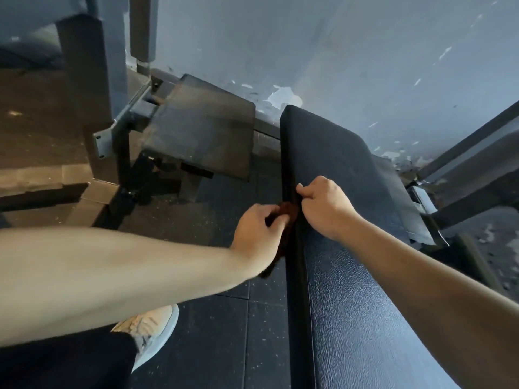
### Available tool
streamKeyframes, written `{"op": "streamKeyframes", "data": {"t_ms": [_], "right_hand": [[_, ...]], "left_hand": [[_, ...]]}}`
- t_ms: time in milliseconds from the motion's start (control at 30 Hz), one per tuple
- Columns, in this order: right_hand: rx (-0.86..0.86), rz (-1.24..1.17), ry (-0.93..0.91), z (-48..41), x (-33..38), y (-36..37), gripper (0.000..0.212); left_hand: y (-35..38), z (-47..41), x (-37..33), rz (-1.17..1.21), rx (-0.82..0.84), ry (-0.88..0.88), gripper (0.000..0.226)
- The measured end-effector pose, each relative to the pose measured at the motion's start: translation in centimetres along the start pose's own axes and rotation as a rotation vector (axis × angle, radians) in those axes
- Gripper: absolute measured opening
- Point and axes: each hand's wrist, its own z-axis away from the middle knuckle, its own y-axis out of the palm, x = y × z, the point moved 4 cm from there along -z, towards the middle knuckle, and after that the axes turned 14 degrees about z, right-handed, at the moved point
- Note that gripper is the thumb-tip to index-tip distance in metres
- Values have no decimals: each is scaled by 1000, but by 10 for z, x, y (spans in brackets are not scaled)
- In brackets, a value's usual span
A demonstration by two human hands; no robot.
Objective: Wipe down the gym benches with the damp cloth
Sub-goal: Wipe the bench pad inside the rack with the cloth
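The left hand (pixel 258 234) grips a bunched reddish-brown cloth (pixel 289 210) against the left side of the long dark-blue textured vinyl gym bench (pixel 351 304), and the right hand (pixel 323 209) curls over that same edge just beside it. Crowded on so narrow a strip, the cloth could slip to the black rubber floor (pixel 224 318). Its fingertips hidden, I cannot tell whether the right hand pinches cloth or only padding; most of the cloth is hidden too.
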Motion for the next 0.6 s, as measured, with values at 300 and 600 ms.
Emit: {"op": "streamKeyframes", "data": {"t_ms": [300,600], "right_hand": [[-15,-39,25,-1,0,-1,36],[-1,-83,37,-2,-5,3,25]], "left_hand": [[1,-43,-5,-40,-103,-100,11],[3,7,9,13,-96,-259,14]]}}
